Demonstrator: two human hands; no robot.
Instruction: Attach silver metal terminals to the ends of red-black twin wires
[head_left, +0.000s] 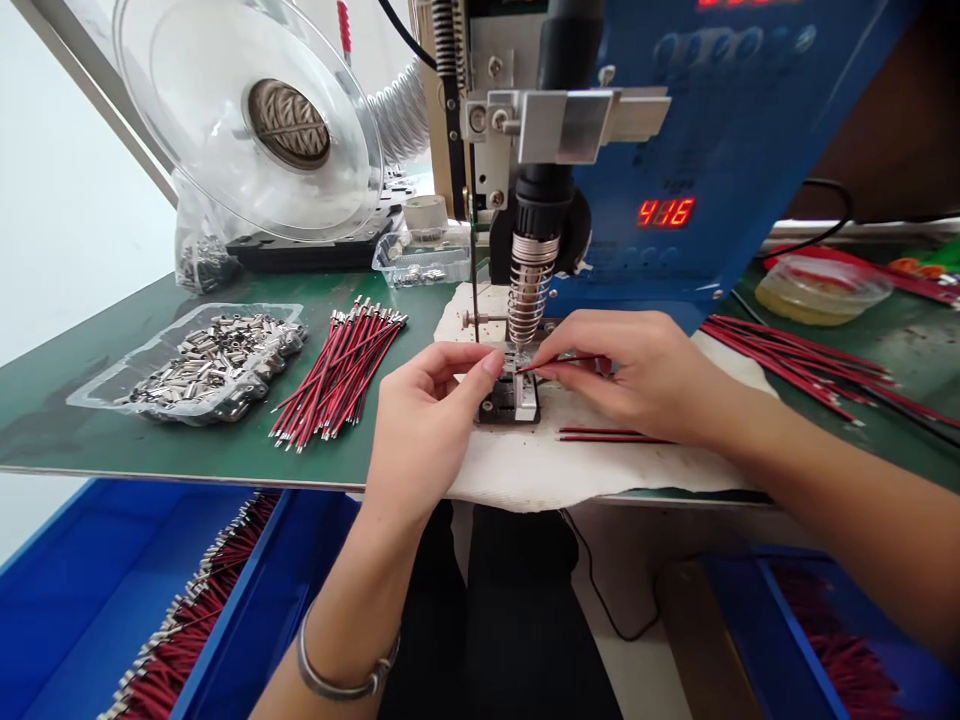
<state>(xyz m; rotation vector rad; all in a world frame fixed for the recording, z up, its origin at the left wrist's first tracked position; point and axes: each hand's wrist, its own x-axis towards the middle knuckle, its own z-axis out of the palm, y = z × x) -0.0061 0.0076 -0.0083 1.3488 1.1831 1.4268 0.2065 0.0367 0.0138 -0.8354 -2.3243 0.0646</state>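
My left hand [424, 415] is pinched shut beside the small black and silver fixture [511, 398], its fingertips at the fixture's left edge; what they hold is too small to name. My right hand [634, 370] pinches a thin red and black wire [559, 362] and holds its tip over the fixture, just under the soldering iron's coiled tip [529, 290]. A second red wire pair [607, 434] lies on the white cloth [525, 465] below my right hand.
A pile of red and black wires [337, 370] and a clear tray of metal sleeves [214, 360] lie at left. More wires [802, 365] spread at right. A blue machine [720, 150] with a red display stands behind. Blue bins [97, 590] with wires sit under the table.
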